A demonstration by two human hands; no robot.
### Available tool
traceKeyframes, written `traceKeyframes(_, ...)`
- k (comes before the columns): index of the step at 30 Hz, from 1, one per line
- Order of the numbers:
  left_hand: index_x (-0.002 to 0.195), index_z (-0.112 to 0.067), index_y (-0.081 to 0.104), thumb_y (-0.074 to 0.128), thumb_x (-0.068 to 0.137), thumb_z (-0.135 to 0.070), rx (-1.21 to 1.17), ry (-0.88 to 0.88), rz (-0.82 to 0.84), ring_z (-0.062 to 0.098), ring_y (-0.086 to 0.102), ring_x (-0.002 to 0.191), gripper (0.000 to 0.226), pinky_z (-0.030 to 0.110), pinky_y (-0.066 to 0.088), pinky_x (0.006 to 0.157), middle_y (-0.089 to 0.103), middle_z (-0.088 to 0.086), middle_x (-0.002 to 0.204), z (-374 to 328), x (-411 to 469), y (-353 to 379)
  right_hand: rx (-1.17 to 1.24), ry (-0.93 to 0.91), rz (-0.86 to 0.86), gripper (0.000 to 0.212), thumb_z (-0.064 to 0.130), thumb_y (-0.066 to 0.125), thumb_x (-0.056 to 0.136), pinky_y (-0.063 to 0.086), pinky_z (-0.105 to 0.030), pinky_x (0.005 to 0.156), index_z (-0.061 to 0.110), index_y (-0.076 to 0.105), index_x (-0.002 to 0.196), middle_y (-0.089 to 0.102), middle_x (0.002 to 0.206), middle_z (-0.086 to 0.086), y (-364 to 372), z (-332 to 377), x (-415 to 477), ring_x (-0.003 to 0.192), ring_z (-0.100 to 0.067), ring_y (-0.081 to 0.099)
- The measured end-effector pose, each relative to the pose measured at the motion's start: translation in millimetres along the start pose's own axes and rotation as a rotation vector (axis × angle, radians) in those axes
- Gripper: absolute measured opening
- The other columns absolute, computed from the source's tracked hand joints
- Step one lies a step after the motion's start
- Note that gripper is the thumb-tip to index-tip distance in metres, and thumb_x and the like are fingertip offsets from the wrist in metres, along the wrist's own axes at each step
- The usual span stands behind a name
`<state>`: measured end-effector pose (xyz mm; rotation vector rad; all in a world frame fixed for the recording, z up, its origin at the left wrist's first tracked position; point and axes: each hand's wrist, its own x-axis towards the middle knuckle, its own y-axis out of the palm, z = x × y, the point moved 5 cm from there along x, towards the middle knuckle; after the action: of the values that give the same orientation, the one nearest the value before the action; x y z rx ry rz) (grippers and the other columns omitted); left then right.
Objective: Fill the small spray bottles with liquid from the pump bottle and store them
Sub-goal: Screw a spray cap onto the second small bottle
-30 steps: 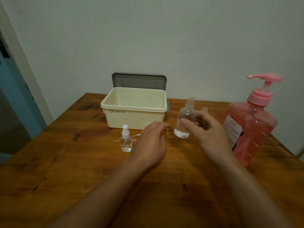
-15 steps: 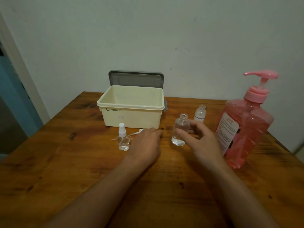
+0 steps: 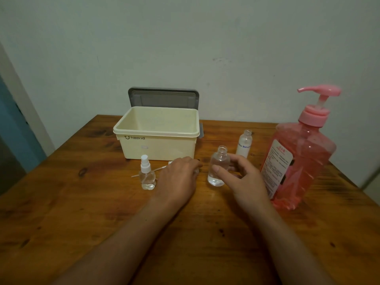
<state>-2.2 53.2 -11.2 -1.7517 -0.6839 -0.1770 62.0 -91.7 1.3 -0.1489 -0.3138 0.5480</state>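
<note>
Head view: right hand grasping an uncapped clear bottle on the table.

The right hand [image 3: 242, 182] curls thumb and fingers round the open clear bottle [image 3: 219, 167], which stands upright on the table [image 3: 61, 212] with a little clear liquid at its bottom. The left hand [image 3: 178, 179] lies palm down at the bottle's 9 o'clock, fingers bent; I cannot tell whether it holds anything. Further out at 9 o'clock stands a small spray bottle [image 3: 147, 175] with a white sprayer fitted. At 11 o'clock sits the cream box [image 3: 158, 136], open, its grey lid [image 3: 163, 97] upright behind. At 1 o'clock stands a labelled bottle [image 3: 244, 144], uncapped. At 3 o'clock, just beyond the right hand, stands the pink pump bottle [image 3: 302, 157].
</note>
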Motion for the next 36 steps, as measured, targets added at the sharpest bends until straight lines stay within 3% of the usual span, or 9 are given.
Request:
traceKeyframes(7,0.118,-0.025,0.065,0.057,0.096,-0.026,-0.144,0.033,-0.237,0.011,0.06,0.102,0.024,0.024,0.046,0.083,0.067,-0.007,0.113,-9.3,7.5,-26.5,-0.013,0.029,0.022,0.028,0.03,0.073,0.083,0.043,-0.001,0.064,0.039,0.059,0.105,0.063,0.103,0.019,0.4,-5.8,1.5,0.087,0.017,0.057)
traceKeyframes(10,0.113,-0.025,0.067,0.061,0.094,-0.026,-0.424,-0.039,-0.365,0.002,0.06,0.095,0.02,0.023,0.052,0.081,0.066,-0.012,0.107,-12.1,15.8,-50.6,-0.021,0.035,0.022,0.027,0.033,0.073,0.082,0.044,-0.004,0.065,0.039,0.06,0.105,0.064,0.103,0.02,0.4,-6.6,0.9,0.088,0.014,0.058)
traceKeyframes(14,0.108,-0.022,0.067,0.066,0.091,-0.018,-0.9,-0.154,-0.47,-0.005,0.062,0.096,0.018,0.01,0.05,0.076,0.067,-0.014,0.102,-17.4,26.9,-81.2,-0.025,0.059,0.045,0.031,0.034,0.073,0.082,0.045,-0.01,0.068,0.037,0.061,0.11,0.065,0.107,0.018,2.6,-9.6,0.3,0.095,0.005,0.06)
traceKeyframes(17,0.11,-0.017,0.069,0.067,0.09,-0.018,-1.054,-0.175,-0.488,0.0,0.064,0.096,0.02,0.021,0.055,0.085,0.07,-0.01,0.102,-20.8,31.1,-91.9,-0.036,0.067,0.052,0.035,0.034,0.073,0.082,0.045,-0.016,0.073,0.033,0.063,0.115,0.066,0.111,0.015,4.6,-12.1,0.5,0.1,-0.001,0.061)
traceKeyframes(20,0.111,-0.016,0.068,0.066,0.09,-0.017,-1.13,-0.198,-0.468,0.002,0.065,0.096,0.021,0.029,0.055,0.09,0.07,-0.008,0.102,-21.8,31.6,-90.7,-0.045,0.068,0.049,0.037,0.034,0.074,0.082,0.048,-0.02,0.077,0.031,0.063,0.117,0.066,0.111,0.014,4.9,-13.2,0.1,0.101,-0.003,0.062)
traceKeyframes(25,0.111,-0.013,0.068,0.067,0.09,-0.015,-1.193,-0.197,-0.499,0.008,0.066,0.098,0.022,0.032,0.057,0.088,0.07,-0.003,0.103,-21.9,31.0,-91.5,-0.047,0.06,0.056,0.036,0.033,0.075,0.081,0.048,-0.014,0.072,0.032,0.064,0.115,0.067,0.11,0.015,4.9,-15.4,-0.1,0.097,0.0,0.063)
traceKeyframes(29,0.111,-0.013,0.068,0.065,0.091,-0.014,-1.224,-0.171,-0.54,0.008,0.067,0.098,0.02,0.031,0.058,0.086,0.07,-0.003,0.102,-23.1,34.2,-99.7,-0.051,0.058,0.059,0.035,0.033,0.075,0.081,0.048,-0.016,0.074,0.031,0.064,0.114,0.068,0.108,0.014,5.3,-16.7,0.3,0.095,0.001,0.063)
traceKeyframes(36,0.11,-0.015,0.068,0.066,0.09,-0.014,-1.221,-0.155,-0.473,0.012,0.066,0.1,0.019,0.033,0.057,0.089,0.071,0.0,0.106,-27.0,34.7,-92.6,-0.046,0.049,0.052,0.034,0.031,0.075,0.081,0.047,-0.017,0.075,0.03,0.065,0.113,0.068,0.105,0.014,5.3,-16.2,0.5,0.093,0.001,0.063)
